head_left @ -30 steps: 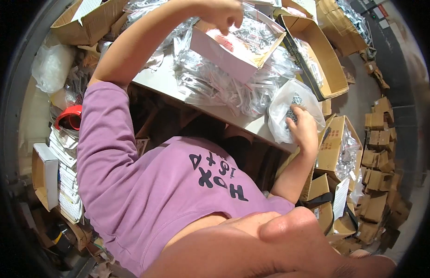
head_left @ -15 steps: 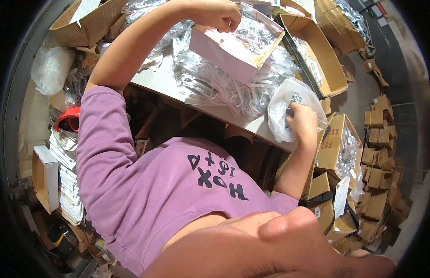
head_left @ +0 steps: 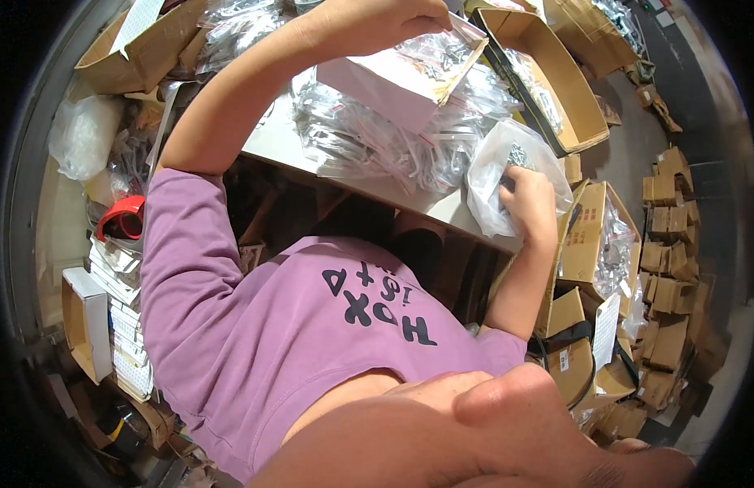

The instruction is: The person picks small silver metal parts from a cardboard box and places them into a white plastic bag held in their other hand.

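Two bare hands are working over a white tabletop (head_left: 283, 144), well apart from each other. Close to its near right corner, a soft whitish plastic bag (head_left: 484, 180) is standing with its mouth open, and small grey metal pieces (head_left: 517, 154) are showing inside. As I judge it, this bag is sitting rather near to the front edge, so a pull of the wrist toward the body could be dragging it over, and the pieces would be spilling. Its thin wall could also be folding inward, if the fingers are catching it.

Farther from the front edge, a white open box (head_left: 385, 91) is standing, with many clear small bags (head_left: 365, 140) lying along its near side; a push on the box could be sending some of these sliding.

The right hand (head_left: 530, 199) is dipping into the bag's mouth, half curled; its fingertips are hiding, so I cannot tell if it is grasping a piece. The left hand (head_left: 403, 20) is hanging above the box, fingers bent inward; what it is pinching, if anything, I cannot tell.
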Tool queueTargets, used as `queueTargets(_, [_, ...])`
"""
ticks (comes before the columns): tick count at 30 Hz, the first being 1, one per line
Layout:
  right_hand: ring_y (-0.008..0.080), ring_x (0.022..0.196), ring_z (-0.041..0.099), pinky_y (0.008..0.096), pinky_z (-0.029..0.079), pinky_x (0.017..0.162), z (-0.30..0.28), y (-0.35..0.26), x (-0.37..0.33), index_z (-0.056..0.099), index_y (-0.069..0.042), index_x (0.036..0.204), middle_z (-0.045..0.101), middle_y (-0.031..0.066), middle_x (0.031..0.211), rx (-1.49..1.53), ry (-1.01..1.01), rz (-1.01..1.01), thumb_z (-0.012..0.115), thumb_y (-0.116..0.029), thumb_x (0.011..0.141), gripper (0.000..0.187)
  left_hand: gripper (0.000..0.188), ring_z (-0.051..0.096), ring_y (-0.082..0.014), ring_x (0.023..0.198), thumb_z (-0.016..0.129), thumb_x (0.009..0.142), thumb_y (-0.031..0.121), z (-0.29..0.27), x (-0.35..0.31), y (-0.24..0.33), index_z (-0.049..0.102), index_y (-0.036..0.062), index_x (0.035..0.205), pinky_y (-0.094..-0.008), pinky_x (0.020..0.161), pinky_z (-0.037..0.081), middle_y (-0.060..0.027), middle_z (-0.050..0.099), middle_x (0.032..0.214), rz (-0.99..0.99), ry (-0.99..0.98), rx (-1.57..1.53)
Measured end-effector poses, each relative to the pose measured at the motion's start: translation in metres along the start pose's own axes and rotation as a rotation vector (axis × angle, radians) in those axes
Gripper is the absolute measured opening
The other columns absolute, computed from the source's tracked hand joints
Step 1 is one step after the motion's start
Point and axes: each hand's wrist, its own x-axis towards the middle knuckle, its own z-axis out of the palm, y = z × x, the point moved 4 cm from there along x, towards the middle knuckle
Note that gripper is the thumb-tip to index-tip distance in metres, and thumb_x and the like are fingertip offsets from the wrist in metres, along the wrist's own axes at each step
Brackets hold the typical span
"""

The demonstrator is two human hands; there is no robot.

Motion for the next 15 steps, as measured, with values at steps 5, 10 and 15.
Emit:
queueTargets(5, [0.0371,0.079,0.061,0.0428,0.048,0.071,0.005,0.002,0.002,0.065,-0.002,0.084,0.063,0.0203,0.08,-0.027,0.029,-0.016,0.064,-0.01,0.067,0.019,0.016,0.061,-0.0315,0.082,0.059,0.084,0.016,0.001,0.0,0.03,0.063,0.0007,0.085,-0.0384,0.074,0.048,-0.0158,0.063,0.083,-0.079,0.041,0.058])
queueTargets(10, [0.0378,0.078,0.061,0.0434,0.048,0.07,0.001,0.002,0.002,0.065,-0.002,0.081,0.063,0.02,0.08,0.026,0.048,-0.01,0.065,-0.009,0.066,0.017,0.022,0.059,-0.02,0.061,0.076,0.073,0.017,0.037,-0.01,0.065,0.06,0.0029,0.071,-0.0296,0.056,0.046,-0.0073,0.059,0.067,0.153,0.223,-0.092])
queueTargets(15, [0.0368,0.075,0.061,0.0426,0.048,0.066,0.001,0.004,0.003,0.066,-0.003,0.079,0.063,0.019,0.076,0.159,0.054,-0.001,0.066,-0.011,0.066,0.014,0.016,0.058,-0.0264,0.075,0.068,0.08,0.01,0.12,-0.012,0.085,0.067,0.0075,0.096,-0.0344,0.066,0.047,-0.0088,0.057,0.083,0.176,0.133,-0.433])
